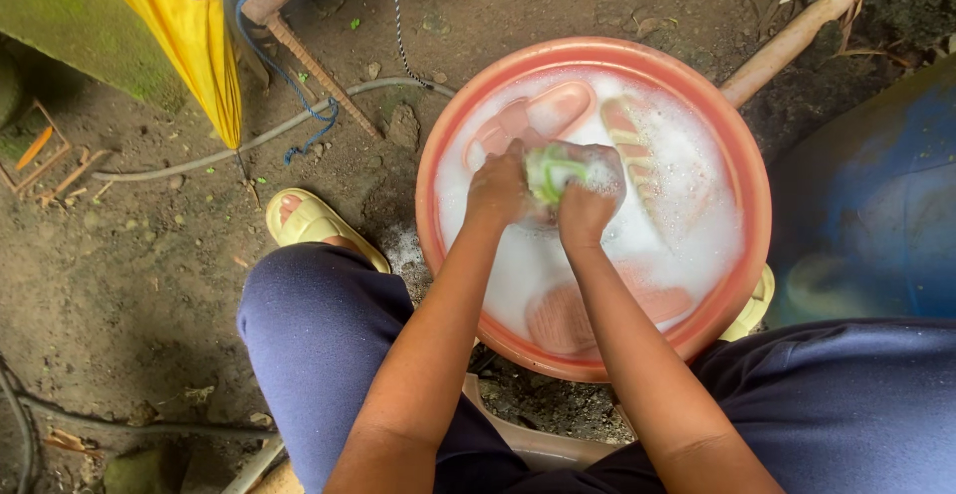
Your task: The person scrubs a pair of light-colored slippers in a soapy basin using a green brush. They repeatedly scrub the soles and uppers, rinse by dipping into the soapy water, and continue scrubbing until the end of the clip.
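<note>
A round orange basin (745, 165) of soapy water sits on the dirt in front of me. Both my hands meet over its middle. My left hand (497, 187) and my right hand (590, 197) together grip a small green and white soapy thing (554, 169), a sponge or cloth; which one I cannot tell. A pink slipper (538, 118) lies in the foam at the far side, a striped slipper (631, 145) beside it on the right, and another pink slipper (563, 317) lies near me under the suds.
My knees in dark blue trousers (319, 325) flank the basin, with a yellow sandal (314, 220) on my left foot. A blue drum (876, 205) stands at right, a yellow cloth (194, 31) at upper left, a hose (259, 140) and a bamboo pole (797, 31) on the ground.
</note>
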